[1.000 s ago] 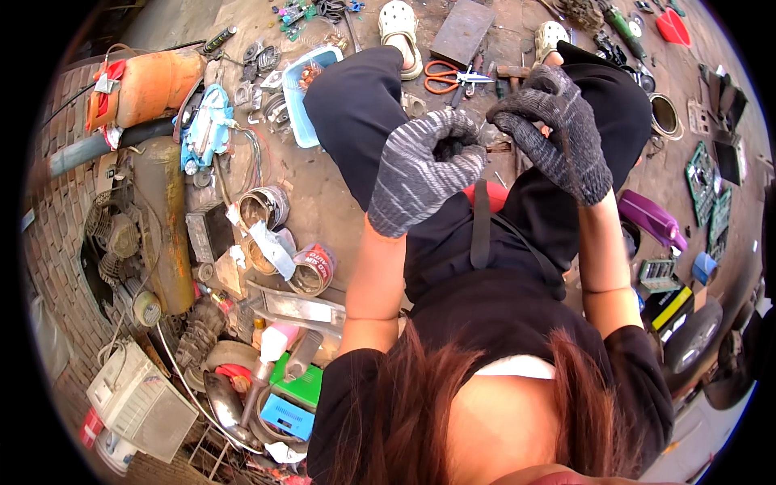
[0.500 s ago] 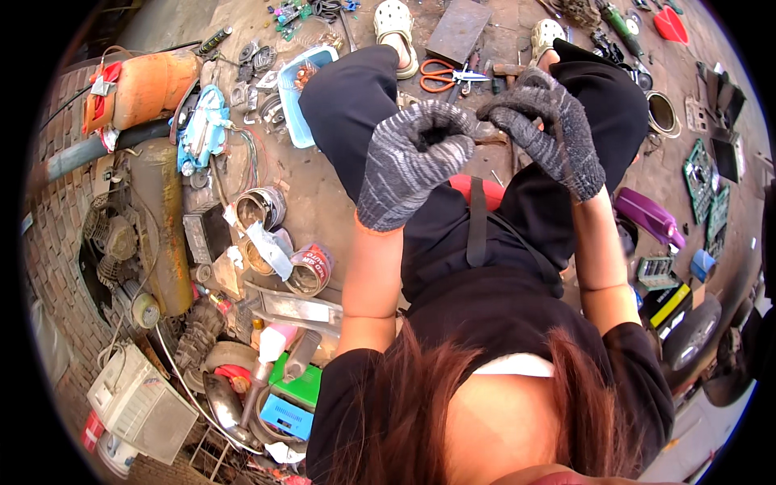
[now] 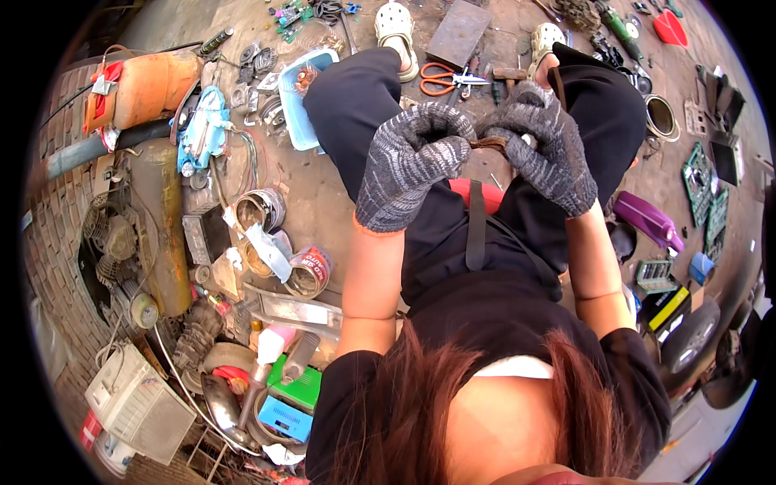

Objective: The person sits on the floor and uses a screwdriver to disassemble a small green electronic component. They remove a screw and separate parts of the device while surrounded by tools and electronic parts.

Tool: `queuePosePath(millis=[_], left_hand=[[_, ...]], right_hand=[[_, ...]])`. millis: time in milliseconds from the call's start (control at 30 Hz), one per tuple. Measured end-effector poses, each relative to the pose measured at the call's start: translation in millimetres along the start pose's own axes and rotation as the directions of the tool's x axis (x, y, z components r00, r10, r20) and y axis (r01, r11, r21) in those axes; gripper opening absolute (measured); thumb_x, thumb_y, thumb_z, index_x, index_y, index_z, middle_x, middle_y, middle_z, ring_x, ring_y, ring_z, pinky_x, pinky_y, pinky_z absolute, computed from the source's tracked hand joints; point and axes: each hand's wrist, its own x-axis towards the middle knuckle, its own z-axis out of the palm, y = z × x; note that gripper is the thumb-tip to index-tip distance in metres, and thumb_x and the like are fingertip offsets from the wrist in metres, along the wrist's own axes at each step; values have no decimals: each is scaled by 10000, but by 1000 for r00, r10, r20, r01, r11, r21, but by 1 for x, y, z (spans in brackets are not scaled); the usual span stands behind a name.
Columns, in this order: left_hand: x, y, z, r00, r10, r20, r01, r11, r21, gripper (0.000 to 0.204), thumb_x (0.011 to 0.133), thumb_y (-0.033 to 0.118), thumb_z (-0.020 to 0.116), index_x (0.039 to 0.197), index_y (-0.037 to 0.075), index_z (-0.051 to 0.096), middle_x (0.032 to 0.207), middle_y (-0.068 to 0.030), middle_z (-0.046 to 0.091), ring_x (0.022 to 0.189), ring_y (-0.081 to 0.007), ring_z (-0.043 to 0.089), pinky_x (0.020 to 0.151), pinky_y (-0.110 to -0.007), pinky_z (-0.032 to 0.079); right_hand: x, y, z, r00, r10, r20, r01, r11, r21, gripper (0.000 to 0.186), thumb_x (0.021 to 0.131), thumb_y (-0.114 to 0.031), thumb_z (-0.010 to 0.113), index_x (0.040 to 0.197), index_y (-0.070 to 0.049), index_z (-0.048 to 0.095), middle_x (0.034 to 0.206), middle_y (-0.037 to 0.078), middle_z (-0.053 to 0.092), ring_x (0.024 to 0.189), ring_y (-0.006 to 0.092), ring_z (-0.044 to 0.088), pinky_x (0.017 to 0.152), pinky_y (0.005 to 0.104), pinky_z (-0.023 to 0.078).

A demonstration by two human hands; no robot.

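Both my hands wear grey striped knit gloves and meet above my lap. Between them runs a narrow brown strip (image 3: 490,144), its material unclear. My left hand (image 3: 411,168) is closed, thumb and fingertips pinching the strip's left end. My right hand (image 3: 551,153) is curled round the other end, its fingers bent inward. A thin brown length (image 3: 558,87) sticks up beyond the right hand; whether it belongs to the same strip I cannot tell. On the ground past my hands lie orange-handled scissors (image 3: 439,78) and a hammer (image 3: 510,73), partly hidden by my right glove.
A red seat (image 3: 462,189) shows between my legs. To the left are a blue basket (image 3: 296,109), open tins (image 3: 309,273), an orange cylinder (image 3: 153,87) and piled parts. A dark metal plate (image 3: 458,34) lies ahead. On the right are a purple case (image 3: 649,220) and a tyre (image 3: 692,333).
My right hand has turned and shifted slightly left and down, uncovering more of the hammer. A brown length now rises beyond it. The left hand stays nearly in place, still pinching.
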Motion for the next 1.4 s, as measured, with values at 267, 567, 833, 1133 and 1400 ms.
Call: queuePosePath(millis=[267,567,833,1133,1400], left_hand=[[0,-16,5,936,350,-24,-258,733,629,207,760,-64,682,957,-30,629,816,-38,644,720,-72,585,665,-216,496],[-4,4,9,990,112,-89,-93,976,198,169,787,-27,657,955,-23,643,839,-42,653,720,-80,591,662,-223,499],[-3,-9,12,916,397,60,-327,651,685,201,757,-58,682,950,-26,634,821,-20,637,706,-54,568,650,-199,480],[-5,-3,11,930,329,-162,-267,911,314,194,774,-48,668,960,-9,629,854,-50,644,710,-92,583,649,-233,503],[-8,-10,7,953,274,132,-302,798,521,184,757,-35,681,932,-14,627,826,-26,645,706,-71,577,645,-215,488]], right_hand=[[-3,-24,-15,995,-93,-39,74,936,-344,201,733,-158,722,929,-119,707,871,104,594,817,287,587,675,387,473],[-7,-10,1,994,-108,-11,108,993,-45,216,755,-148,702,964,-93,698,877,119,596,799,324,562,717,405,461],[2,-23,-17,999,-29,-44,14,951,-310,175,772,-148,704,938,-96,689,872,111,600,805,293,585,699,378,470],[-8,-20,-3,998,-34,56,37,998,-50,172,754,-136,709,917,-81,703,878,99,622,833,288,591,714,371,483],[7,-9,-18,998,-15,59,22,991,-130,190,764,-152,710,938,-80,685,931,125,610,909,313,579,757,393,472]])
